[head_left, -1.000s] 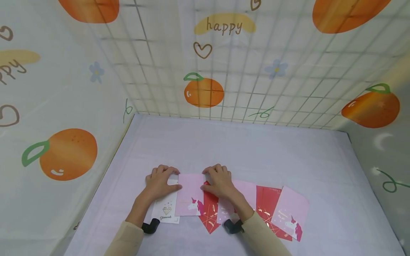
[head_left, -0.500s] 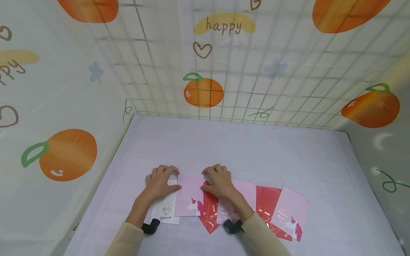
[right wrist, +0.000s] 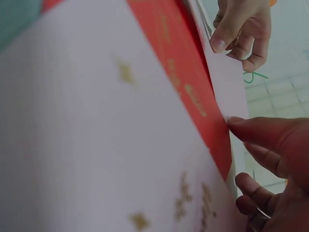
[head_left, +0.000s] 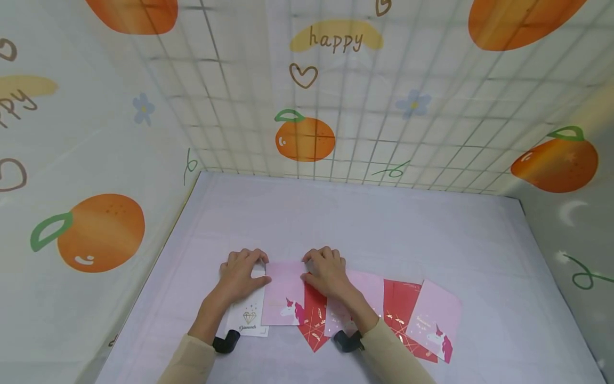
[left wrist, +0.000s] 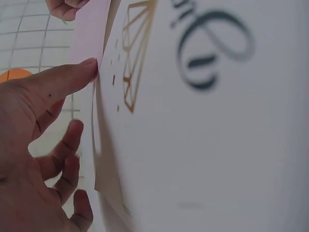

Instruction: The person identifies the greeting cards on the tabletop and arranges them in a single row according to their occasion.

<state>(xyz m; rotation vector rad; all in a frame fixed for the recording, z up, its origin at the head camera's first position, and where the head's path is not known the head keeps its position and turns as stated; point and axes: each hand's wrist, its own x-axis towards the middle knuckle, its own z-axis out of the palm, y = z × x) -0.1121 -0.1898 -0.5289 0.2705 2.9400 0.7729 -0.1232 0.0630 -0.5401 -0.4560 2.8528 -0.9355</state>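
Note:
A pink card with a unicorn (head_left: pixel 283 293) lies between my two hands in the head view. My left hand (head_left: pixel 240 274) is at its left edge, thumb and index finger apart along that side. In the left wrist view the thumb (left wrist: pixel 72 79) touches the card's edge and the other fingers are loosely bent. Along the right edge my right hand (head_left: pixel 328 272) mirrors this, its thumb (right wrist: pixel 256 130) against the card in the right wrist view. Partly under the pink card are a white card with a diamond (head_left: pixel 248 314) and a red card (head_left: pixel 315 320) with gold lines.
Farther right lie another pink card (head_left: pixel 366 285) partly under the right arm, a red card (head_left: pixel 400 298), and a pink unicorn card (head_left: pixel 434 314) overlapping it. White cloth covers the table (head_left: pixel 355 213). A curtain with orange prints (head_left: pixel 304 140) hangs over a wire grid behind.
Both hands stay at the pink card's side edges, with only a very slight shift of the left hand. The other cards lie where they were.

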